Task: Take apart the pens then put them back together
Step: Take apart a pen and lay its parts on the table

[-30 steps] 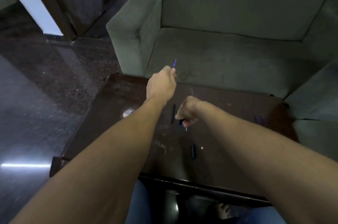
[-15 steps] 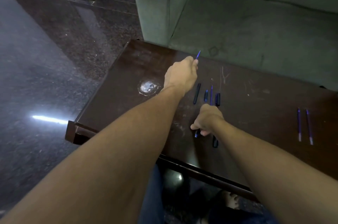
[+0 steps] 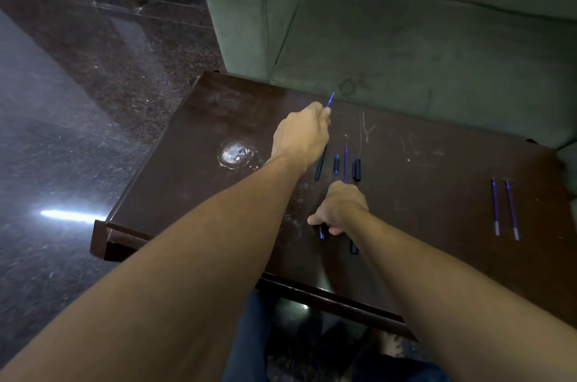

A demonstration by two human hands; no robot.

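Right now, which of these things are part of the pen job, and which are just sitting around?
Part of the job: refill in left hand; dark pen piece in right hand; loose parts mid-table; two refills at right.

Just there: green sofa, table's white stain.

pen part (image 3: 322,232) mostly under right hand (image 3: 340,208)

Table (image 3: 437,194) mid-right is bare between the pen parts (image 3: 337,164) and two refills (image 3: 504,208) at right. Sofa (image 3: 406,47) blocks the far edge; left side open floor (image 3: 78,131).
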